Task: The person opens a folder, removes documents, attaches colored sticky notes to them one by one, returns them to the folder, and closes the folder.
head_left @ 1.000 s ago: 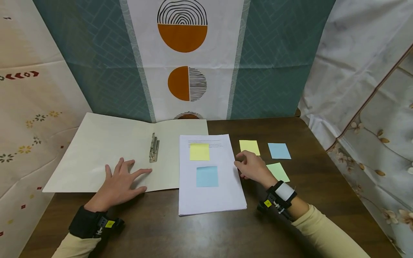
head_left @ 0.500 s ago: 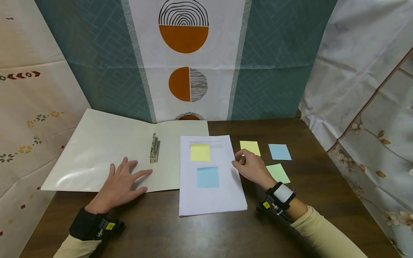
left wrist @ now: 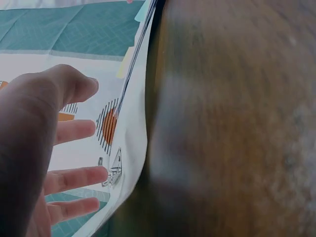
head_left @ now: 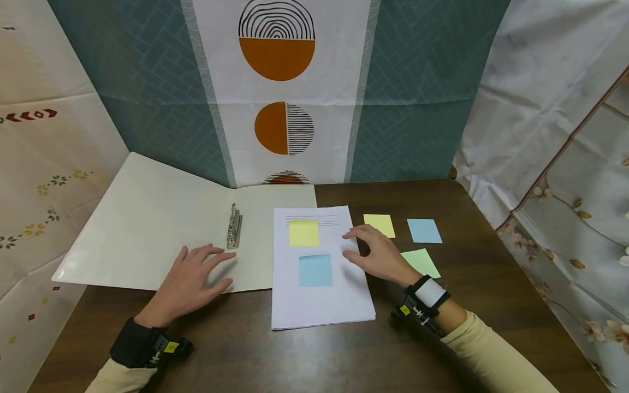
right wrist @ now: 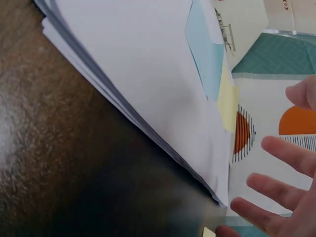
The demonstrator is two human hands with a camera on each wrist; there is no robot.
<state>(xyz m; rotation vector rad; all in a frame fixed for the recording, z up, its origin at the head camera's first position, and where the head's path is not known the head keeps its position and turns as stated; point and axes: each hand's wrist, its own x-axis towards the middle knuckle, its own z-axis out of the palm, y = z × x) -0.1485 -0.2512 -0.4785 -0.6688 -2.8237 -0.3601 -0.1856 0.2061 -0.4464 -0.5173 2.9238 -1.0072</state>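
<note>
A white lever-arch folder (head_left: 162,218) lies spread on the table, its metal clip (head_left: 234,226) near the fold. My left hand (head_left: 189,281) hovers over the folder's lower part with fingers spread and holds nothing. Overlapping the folder's right side is a stack of white paper (head_left: 295,303). On its top sheet are a yellow sticky note (head_left: 304,233) and a blue sticky note (head_left: 315,271). My right hand (head_left: 380,254) is over the stack's right edge, fingers apart and nothing between them. In the right wrist view its fingers (right wrist: 276,190) are apart from the paper (right wrist: 133,64).
Right of the stack, the brown table (head_left: 472,295) bears three loose sticky notes: yellow (head_left: 380,224), blue (head_left: 425,231) and green (head_left: 421,262). The green one is partly behind my right hand. A patterned cloth (head_left: 413,98) hangs at the table's back edge.
My left hand has shifted slightly right, and the folder's left cover has risen at its far edge. The right hand has moved left over the stack, its fingers spreading wider.
</note>
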